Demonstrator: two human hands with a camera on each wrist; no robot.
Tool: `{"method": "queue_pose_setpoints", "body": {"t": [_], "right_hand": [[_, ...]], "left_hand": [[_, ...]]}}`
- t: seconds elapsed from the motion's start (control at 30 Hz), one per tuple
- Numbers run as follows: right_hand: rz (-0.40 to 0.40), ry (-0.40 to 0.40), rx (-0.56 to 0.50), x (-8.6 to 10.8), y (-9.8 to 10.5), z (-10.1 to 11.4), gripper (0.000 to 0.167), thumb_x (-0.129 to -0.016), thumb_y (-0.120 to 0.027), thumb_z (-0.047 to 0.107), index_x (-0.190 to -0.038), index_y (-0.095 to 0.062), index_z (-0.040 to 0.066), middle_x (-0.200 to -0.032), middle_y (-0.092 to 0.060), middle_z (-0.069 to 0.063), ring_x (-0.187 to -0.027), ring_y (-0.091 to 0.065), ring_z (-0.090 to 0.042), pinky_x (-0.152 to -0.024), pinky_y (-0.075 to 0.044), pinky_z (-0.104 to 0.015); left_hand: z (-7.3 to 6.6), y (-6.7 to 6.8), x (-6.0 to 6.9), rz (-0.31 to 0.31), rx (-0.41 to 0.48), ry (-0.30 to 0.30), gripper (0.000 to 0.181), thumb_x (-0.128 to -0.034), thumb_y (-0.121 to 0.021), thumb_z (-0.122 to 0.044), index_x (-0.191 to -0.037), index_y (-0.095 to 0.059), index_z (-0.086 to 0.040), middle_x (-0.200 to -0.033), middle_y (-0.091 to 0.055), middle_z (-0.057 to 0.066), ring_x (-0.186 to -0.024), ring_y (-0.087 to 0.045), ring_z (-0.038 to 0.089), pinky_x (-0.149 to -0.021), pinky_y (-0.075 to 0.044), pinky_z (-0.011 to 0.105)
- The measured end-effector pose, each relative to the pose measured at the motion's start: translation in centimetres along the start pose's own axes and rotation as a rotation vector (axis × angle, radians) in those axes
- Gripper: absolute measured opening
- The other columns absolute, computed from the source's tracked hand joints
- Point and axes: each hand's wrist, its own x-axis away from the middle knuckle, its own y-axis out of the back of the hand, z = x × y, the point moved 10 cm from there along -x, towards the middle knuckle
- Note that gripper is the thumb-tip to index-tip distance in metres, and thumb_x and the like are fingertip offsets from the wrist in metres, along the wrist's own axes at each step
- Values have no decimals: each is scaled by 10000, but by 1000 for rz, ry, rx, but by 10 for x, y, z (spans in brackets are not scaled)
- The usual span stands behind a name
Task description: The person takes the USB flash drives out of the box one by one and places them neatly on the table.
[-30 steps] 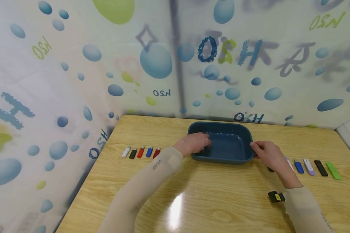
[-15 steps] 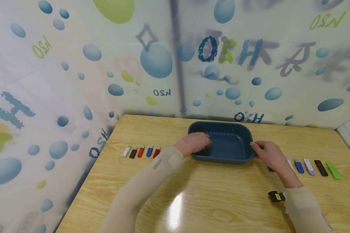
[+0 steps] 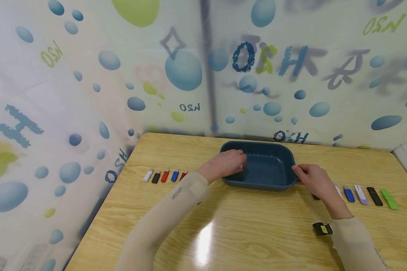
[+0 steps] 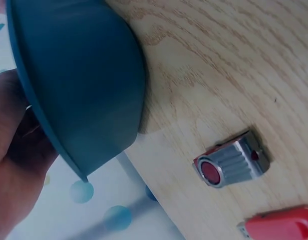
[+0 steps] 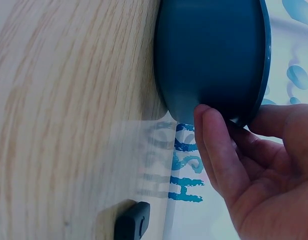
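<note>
A dark blue plastic basin stands near the table's back edge. My left hand reaches over its left rim and holds a red USB stick, of which only a small red part shows between the fingers. In the left wrist view the hand is at the basin's rim, its fingertips hidden inside. At the basin's right end my right hand pinches the rim; the right wrist view has the thumb above and fingers against the outer wall.
Left of the basin lies a row of USB sticks: white, black, red, blue and dark red. Several more lie at right, among them a blue one and a green one. A patterned wall stands behind the table.
My left hand has risen slightly inside the basin, and a red part now shows at its fingertips. The right hand keeps its grip on the rim.
</note>
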Motion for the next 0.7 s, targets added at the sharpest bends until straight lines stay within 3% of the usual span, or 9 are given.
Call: {"method": "queue_pose_setpoints", "body": {"t": [0.23,0.47,0.7], "right_hand": [[2,1,-6,1,0,1,536,-1128,-429,313,-1318,-586,-163,-1050,-720,-265,-870,-752,-327,-838,-579,-560],[5,5,-7,2,1,2,523,-1129,-427,308,-1305,-600,-154,-998,-732,-220,-868,-748,-326,-835,-577,-562],[3,4,-1,2,2,3,519,-1128,-431,307,-1290,-609,-153,-962,-737,-192,-857,-748,-320,-832,-576,-563]], "left_hand": [[18,16,17,-104,137,133,193,-1018,-687,-273,-1117,-672,-108,-1064,-651,38,-964,-621,168,-862,-532,273],[40,32,43,-208,363,266,153,-1015,-684,-211,-1097,-680,-82,-1068,-661,48,-935,-627,174,-831,-552,299],[54,37,70,-282,433,337,147,-1003,-698,-208,-1061,-687,-74,-999,-658,37,-855,-621,169,-765,-551,309]]}}
